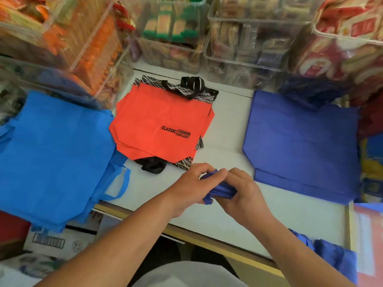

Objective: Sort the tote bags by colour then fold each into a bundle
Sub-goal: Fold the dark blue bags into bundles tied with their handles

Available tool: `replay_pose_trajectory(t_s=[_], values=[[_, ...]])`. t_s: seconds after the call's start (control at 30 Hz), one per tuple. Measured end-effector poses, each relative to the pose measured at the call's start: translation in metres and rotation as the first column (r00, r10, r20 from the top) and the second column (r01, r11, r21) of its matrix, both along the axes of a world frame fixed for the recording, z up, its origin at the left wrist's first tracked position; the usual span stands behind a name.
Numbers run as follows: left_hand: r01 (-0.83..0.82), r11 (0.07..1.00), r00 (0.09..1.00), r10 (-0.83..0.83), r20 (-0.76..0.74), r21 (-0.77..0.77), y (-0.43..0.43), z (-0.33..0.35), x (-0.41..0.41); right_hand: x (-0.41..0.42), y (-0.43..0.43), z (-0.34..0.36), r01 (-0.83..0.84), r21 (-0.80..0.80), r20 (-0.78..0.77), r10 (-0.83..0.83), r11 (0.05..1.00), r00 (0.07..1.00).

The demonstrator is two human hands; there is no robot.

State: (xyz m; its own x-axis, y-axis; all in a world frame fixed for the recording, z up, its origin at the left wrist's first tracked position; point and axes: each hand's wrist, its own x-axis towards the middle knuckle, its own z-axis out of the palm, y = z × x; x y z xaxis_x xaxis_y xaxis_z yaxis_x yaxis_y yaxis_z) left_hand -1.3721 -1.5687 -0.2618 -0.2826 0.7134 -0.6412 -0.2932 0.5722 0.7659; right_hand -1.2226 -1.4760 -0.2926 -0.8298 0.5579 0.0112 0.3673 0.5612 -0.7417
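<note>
**Two hands rolling a dark blue tote bag into a bundle, with sorted piles of bags beyond**

Seen from the person's own head, looking down. Nearest the viewer, both bare forearms reach out over the front edge of a white table (228,125). The left hand (194,183) and right hand (242,191) meet just above the tabletop, fingers of both curled tightly round a small dark blue bundle (221,190), a tote bag already folded down to a thick roll. One strap end pokes out below the hands.

At the near right edge of the table lie crumpled dark blue shapes (331,255), probably bundles already finished, though they are partly cut off.

Beyond the hands, three flat piles sit apart by colour: light blue bags (56,146) on the left, hanging over the table edge; orange bags (157,121) in the middle, printed with black lettering and lying on a black patterned bag (186,90); and dark blue bags (300,141) on the right.

Farthest back, clear plastic bins (172,38) of packaged snacks line the table.

The sorting looks complete. Folding appears to be at an early stage: one dark blue bag is nearly bundled, while all three piles lie unfolded.
</note>
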Motion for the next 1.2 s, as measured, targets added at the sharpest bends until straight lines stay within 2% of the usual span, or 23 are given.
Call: replay_pose_trajectory(t_s=[0.13, 0.27, 0.37, 0.43, 0.47, 0.53, 0.6, 0.63, 0.7, 0.77, 0.83, 0.9, 1.0, 1.13, 1.2], values=[[-0.057, 0.998, 0.998, 0.057, -0.002, 0.038, 0.001, -0.003, 0.018, 0.019, 0.007, 0.008, -0.031, 0.05, 0.021, 0.03, 0.998, 0.999], [-0.101, 0.994, 0.991, 0.096, 0.096, 0.052, 0.0, -0.005, 0.03, 0.043, 0.013, 0.022, -0.007, -0.031, -0.033, 0.006, 0.999, 0.999], [-0.065, 0.991, 0.997, 0.059, 0.055, 0.113, 0.0, 0.002, 0.038, 0.049, 0.015, 0.025, -0.027, -0.047, -0.086, 0.023, 0.999, 0.996], [0.025, 0.986, 0.998, -0.015, -0.065, 0.165, 0.001, 0.007, 0.04, 0.048, 0.015, 0.028, -0.014, -0.084, -0.1, 0.006, 0.996, 0.995], [0.093, 0.979, 0.983, -0.061, -0.175, 0.181, 0.002, 0.009, 0.039, 0.047, 0.015, 0.03, -0.011, -0.086, -0.097, 0.002, 0.996, 0.995], [0.235, 0.96, 0.864, -0.135, -0.485, 0.152, 0.003, 0.012, 0.039, 0.045, 0.013, 0.032, 0.004, -0.116, -0.052, -0.01, 0.993, 0.999], [0.207, 0.963, 0.76, -0.046, -0.648, 0.174, 0.001, 0.013, 0.046, 0.043, 0.01, 0.03, 0.034, -0.213, -0.025, -0.04, 0.976, 0.999], [0.113, 0.969, 0.762, 0.058, -0.645, 0.22, 0.001, 0.014, 0.05, 0.043, 0.009, 0.029, 0.056, -0.25, -0.017, -0.062, 0.967, 0.998], [-0.055, 0.967, 0.765, 0.201, -0.612, 0.25, 0.0, 0.014, 0.053, 0.04, 0.005, 0.028, 0.082, -0.261, -0.007, -0.087, 0.962, 0.996], [-0.149, 0.977, 0.821, 0.208, -0.531, 0.152, -0.002, 0.012, 0.052, 0.04, 0.004, 0.028, 0.079, -0.154, -0.021, -0.084, 0.985, 0.996], [-0.235, 0.97, 0.915, 0.242, -0.321, 0.061, -0.003, 0.014, 0.048, 0.04, 0.006, 0.029, 0.087, -0.035, -0.041, -0.088, 0.996, 0.995], [-0.262, 0.964, 0.95, 0.266, -0.161, 0.045, -0.002, 0.014, 0.046, 0.04, 0.009, 0.03, 0.11, -0.004, -0.05, -0.11, 0.994, 0.993], [-0.238, 0.971, 0.969, 0.238, -0.066, 0.014, 0.0, 0.014, 0.046, 0.038, 0.013, 0.029, 0.122, -0.009, -0.063, -0.123, 0.992, 0.99], [-0.318, 0.948, 0.948, 0.318, 0.019, -0.01, 0.003, 0.008, 0.054, 0.039, 0.017, 0.027, 0.128, -0.102, -0.013, -0.13, 0.987, 0.991], [-0.366, 0.931, 0.921, 0.363, 0.139, -0.01, 0.003, 0.006, 0.058, 0.04, 0.019, 0.025, 0.122, -0.149, -0.009, -0.125, 0.981, 0.992]])
